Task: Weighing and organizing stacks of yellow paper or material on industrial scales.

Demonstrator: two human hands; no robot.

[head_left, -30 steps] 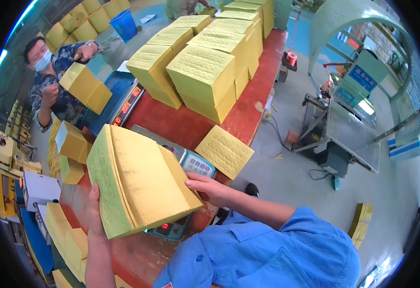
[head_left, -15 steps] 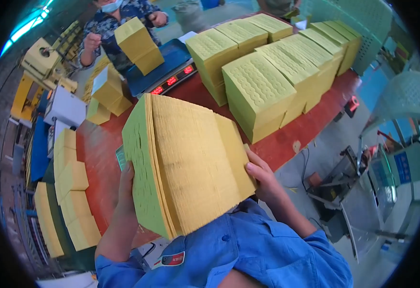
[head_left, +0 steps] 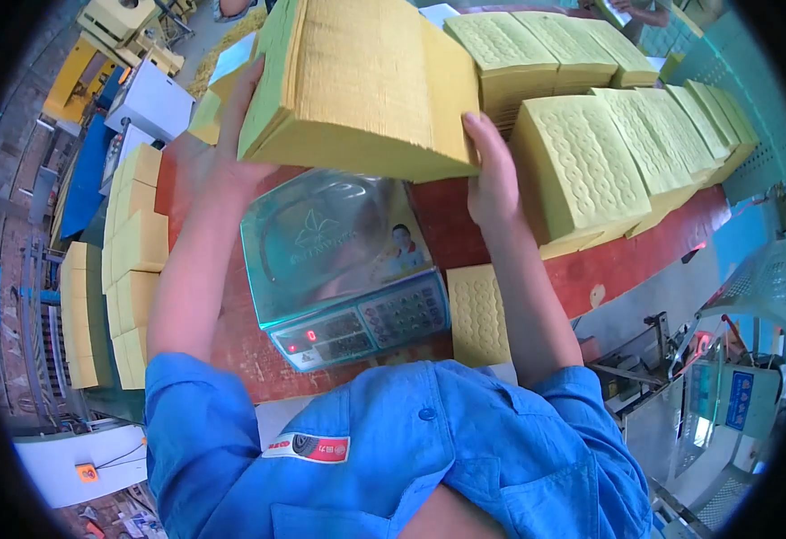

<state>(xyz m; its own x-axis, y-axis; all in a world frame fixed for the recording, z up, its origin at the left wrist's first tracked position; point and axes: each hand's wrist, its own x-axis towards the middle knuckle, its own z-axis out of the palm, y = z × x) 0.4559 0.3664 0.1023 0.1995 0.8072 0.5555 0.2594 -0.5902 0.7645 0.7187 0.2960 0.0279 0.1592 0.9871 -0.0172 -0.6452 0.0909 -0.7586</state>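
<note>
Between my two hands hangs a thick block of yellow paper sheets, tilted, with its cut edges showing. My left hand presses on its left side, part of it hidden by the block. At the right side, my right hand grips with the thumb along the lower corner. Below the block, on the red table, stands a digital weighing scale under a clear bluish cover, its red display lit. Beside it lies a yellow embossed sheet or thin stack, partly behind my right forearm.
Tall stacks of embossed yellow paper fill the right and far right of the table. Smaller yellow blocks line the left edge. White machine boxes stand at far left. Another person's hand shows at the top.
Both hands have carried the paper block up and away from my body. My view has shifted, bringing the covered scale into sight and leaving the far scale and the person behind it largely out.
</note>
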